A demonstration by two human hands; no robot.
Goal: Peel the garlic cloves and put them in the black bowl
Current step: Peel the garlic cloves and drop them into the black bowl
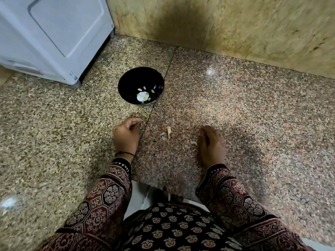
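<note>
Because the black bowl [129, 82] is set toward the back of the worktop [235, 109], just beyond the left hand [126, 134], it is kept within easy reach while the space nearer the body is given over to peeling. Several pale peeled cloves [144, 96] are seen lying at the bottom of the bowl, so part of the task is judged to be done. Scraps of dry garlic skin [168, 132] are scattered on the worktop between the two hands, presumably where the peeling is carried out. No unpeeled clove can be made out on the worktop. The left hand is held with its fingers curled in toward the thumb; whether something small is pinched there cannot be told. The right hand [210, 142], blurred, is laid palm down with fingers relaxed on the worktop, nothing gripped, just beside some of the skin. The bowl is placed near the left hand and well apart from the right.
</note>
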